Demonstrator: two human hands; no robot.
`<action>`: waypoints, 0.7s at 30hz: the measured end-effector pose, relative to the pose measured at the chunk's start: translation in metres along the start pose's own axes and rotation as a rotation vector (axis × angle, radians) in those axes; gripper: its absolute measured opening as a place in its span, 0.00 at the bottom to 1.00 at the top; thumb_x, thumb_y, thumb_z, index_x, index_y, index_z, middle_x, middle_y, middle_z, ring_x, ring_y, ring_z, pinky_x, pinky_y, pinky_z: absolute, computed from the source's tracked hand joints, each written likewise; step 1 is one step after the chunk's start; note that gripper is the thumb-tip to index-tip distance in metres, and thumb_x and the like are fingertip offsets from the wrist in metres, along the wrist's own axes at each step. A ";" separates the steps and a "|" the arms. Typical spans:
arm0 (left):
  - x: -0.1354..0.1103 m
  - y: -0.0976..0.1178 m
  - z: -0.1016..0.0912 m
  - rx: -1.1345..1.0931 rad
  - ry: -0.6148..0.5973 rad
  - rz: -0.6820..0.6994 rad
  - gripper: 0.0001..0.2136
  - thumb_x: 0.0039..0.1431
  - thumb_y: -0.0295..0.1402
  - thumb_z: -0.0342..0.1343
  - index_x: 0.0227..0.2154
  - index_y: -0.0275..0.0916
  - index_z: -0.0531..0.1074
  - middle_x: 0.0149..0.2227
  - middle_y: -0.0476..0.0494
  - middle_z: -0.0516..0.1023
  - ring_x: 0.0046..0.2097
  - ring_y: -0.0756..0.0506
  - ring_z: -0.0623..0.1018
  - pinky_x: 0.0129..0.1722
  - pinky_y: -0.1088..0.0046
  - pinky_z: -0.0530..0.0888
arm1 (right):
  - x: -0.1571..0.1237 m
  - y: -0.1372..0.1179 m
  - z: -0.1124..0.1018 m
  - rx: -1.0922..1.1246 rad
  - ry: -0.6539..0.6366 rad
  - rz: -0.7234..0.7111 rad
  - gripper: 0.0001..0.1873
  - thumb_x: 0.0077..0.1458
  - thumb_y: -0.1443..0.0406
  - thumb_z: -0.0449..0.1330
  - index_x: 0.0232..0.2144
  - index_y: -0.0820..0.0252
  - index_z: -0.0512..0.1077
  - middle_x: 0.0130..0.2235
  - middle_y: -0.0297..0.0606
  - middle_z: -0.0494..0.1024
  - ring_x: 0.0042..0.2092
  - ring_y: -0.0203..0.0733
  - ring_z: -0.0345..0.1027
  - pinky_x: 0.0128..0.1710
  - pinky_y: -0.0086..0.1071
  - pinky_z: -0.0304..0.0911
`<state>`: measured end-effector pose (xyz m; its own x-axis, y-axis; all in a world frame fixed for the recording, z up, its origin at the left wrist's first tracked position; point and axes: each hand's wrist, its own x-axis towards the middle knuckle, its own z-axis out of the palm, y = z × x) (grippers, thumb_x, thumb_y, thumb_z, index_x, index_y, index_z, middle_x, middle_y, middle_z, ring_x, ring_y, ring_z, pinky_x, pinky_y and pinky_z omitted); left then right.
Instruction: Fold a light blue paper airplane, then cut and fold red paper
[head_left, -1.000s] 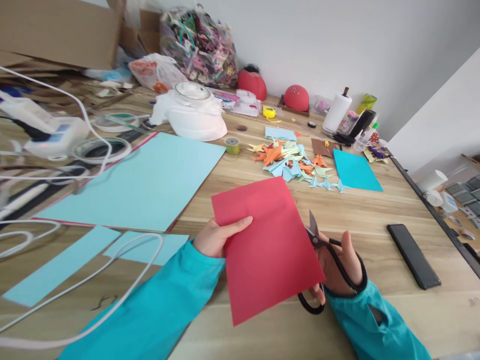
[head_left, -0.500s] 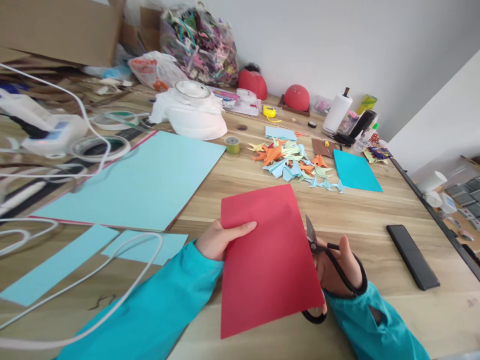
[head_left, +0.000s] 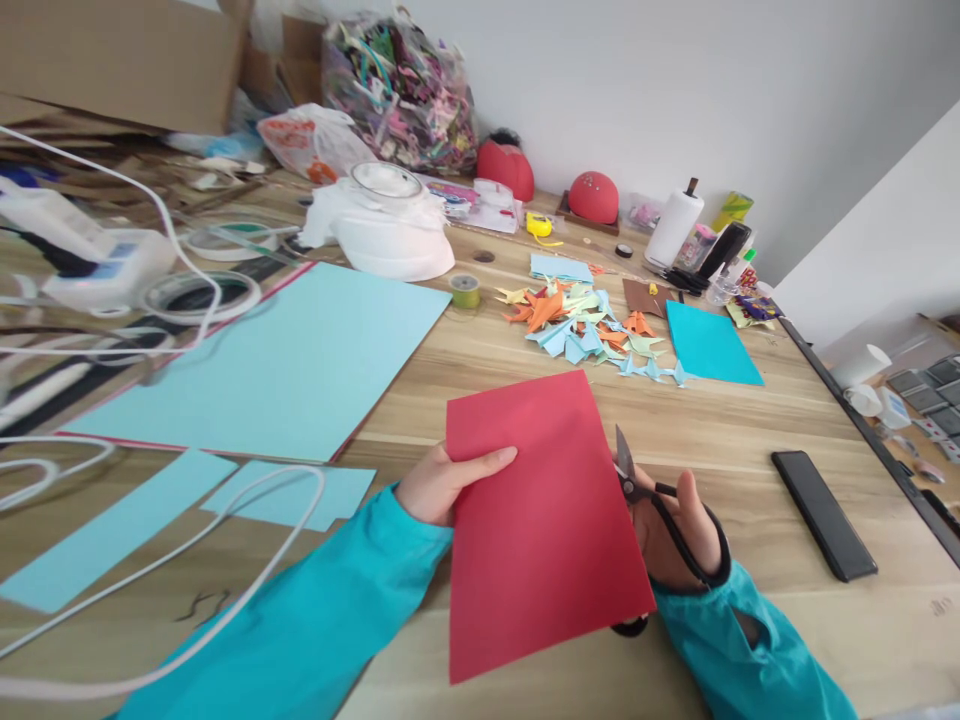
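Observation:
Red paper (head_left: pixel 547 540) is held above the table, tilted, with my left hand (head_left: pixel 457 483) gripping its left edge. The thumb lies on top and the other fingers are hidden underneath. On the right side, my right hand (head_left: pixel 679 530) holds black-handled scissors (head_left: pixel 637 488). Their blades stand apart at the paper's right edge; whether they touch it I cannot tell. Part of the lower handle is hidden behind the paper. To the left of my left hand lie a large light-blue sheet (head_left: pixel 300 370) and two cut light-blue pieces (head_left: pixel 124 525).
Folded paper cranes (head_left: pixel 577 325) are heaped behind the red paper, beside a turquoise sheet (head_left: pixel 712 342). A black phone (head_left: pixel 823 515) lies on the right. White cables (head_left: pixel 300 530) loop over the left side, near tape rolls (head_left: pixel 199 297). A white cap (head_left: pixel 390 235) sits farther back.
The red paper and my left hand have shifted slightly to the right. Less of the lower scissor handle shows below the paper. My right hand has barely moved.

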<state>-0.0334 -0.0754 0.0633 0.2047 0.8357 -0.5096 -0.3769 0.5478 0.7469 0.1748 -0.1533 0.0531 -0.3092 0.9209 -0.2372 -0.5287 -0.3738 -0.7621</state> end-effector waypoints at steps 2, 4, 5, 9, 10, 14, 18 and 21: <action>-0.002 0.001 0.000 -0.007 -0.016 -0.041 0.16 0.35 0.28 0.67 0.33 0.34 0.76 0.34 0.40 0.80 0.33 0.39 0.79 0.35 0.66 0.77 | -0.001 -0.001 0.001 0.011 -0.021 -0.018 0.41 0.48 0.39 0.45 0.59 0.54 0.52 0.51 0.45 0.69 0.37 0.41 0.70 0.26 0.28 0.61; -0.003 0.004 -0.002 -0.049 -0.040 -0.094 0.15 0.38 0.28 0.65 0.34 0.34 0.76 0.33 0.39 0.80 0.33 0.40 0.80 0.33 0.66 0.78 | -0.001 -0.001 0.000 0.016 -0.046 -0.019 0.42 0.48 0.39 0.45 0.59 0.54 0.51 0.51 0.44 0.69 0.38 0.42 0.70 0.27 0.29 0.61; -0.003 0.006 -0.003 -0.077 -0.048 -0.121 0.14 0.40 0.28 0.64 0.34 0.34 0.76 0.33 0.39 0.80 0.32 0.40 0.80 0.33 0.66 0.78 | -0.002 -0.001 -0.002 0.012 -0.053 -0.010 0.42 0.48 0.39 0.44 0.60 0.53 0.50 0.52 0.44 0.68 0.39 0.42 0.70 0.28 0.29 0.62; -0.001 0.011 -0.005 -0.085 -0.048 -0.171 0.15 0.41 0.29 0.64 0.36 0.34 0.76 0.33 0.38 0.80 0.31 0.39 0.80 0.32 0.65 0.78 | -0.002 0.001 -0.007 -0.017 -0.054 0.046 0.45 0.47 0.37 0.42 0.60 0.53 0.48 0.52 0.45 0.68 0.39 0.42 0.71 0.31 0.31 0.63; -0.001 0.011 -0.005 -0.059 -0.040 -0.153 0.16 0.39 0.28 0.64 0.36 0.34 0.75 0.33 0.38 0.80 0.32 0.39 0.80 0.32 0.65 0.78 | -0.002 0.001 -0.008 -0.011 -0.054 0.050 0.45 0.47 0.37 0.43 0.60 0.53 0.48 0.52 0.45 0.69 0.39 0.42 0.71 0.31 0.31 0.63; 0.004 0.006 -0.003 -0.003 0.014 -0.035 0.20 0.34 0.27 0.67 0.36 0.34 0.75 0.35 0.39 0.80 0.35 0.39 0.79 0.34 0.66 0.78 | -0.002 0.001 -0.006 0.060 -0.075 0.026 0.43 0.46 0.39 0.50 0.59 0.52 0.52 0.52 0.42 0.69 0.40 0.41 0.71 0.30 0.28 0.64; 0.005 0.004 -0.004 -0.024 0.013 -0.058 0.21 0.34 0.27 0.68 0.37 0.34 0.75 0.36 0.39 0.80 0.37 0.38 0.79 0.35 0.66 0.78 | 0.000 0.001 -0.005 0.087 -0.055 0.009 0.41 0.47 0.41 0.51 0.58 0.52 0.54 0.53 0.41 0.68 0.44 0.42 0.70 0.33 0.29 0.64; 0.004 0.006 -0.006 -0.046 -0.010 -0.130 0.19 0.36 0.27 0.66 0.37 0.34 0.75 0.36 0.38 0.80 0.36 0.38 0.79 0.36 0.65 0.78 | 0.000 0.001 -0.006 0.106 -0.072 0.012 0.41 0.47 0.41 0.52 0.58 0.53 0.55 0.53 0.41 0.69 0.41 0.42 0.70 0.32 0.29 0.64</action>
<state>-0.0407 -0.0695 0.0631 0.2638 0.7580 -0.5965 -0.3872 0.6496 0.6543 0.1796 -0.1530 0.0488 -0.3701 0.9074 -0.1992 -0.6038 -0.3979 -0.6907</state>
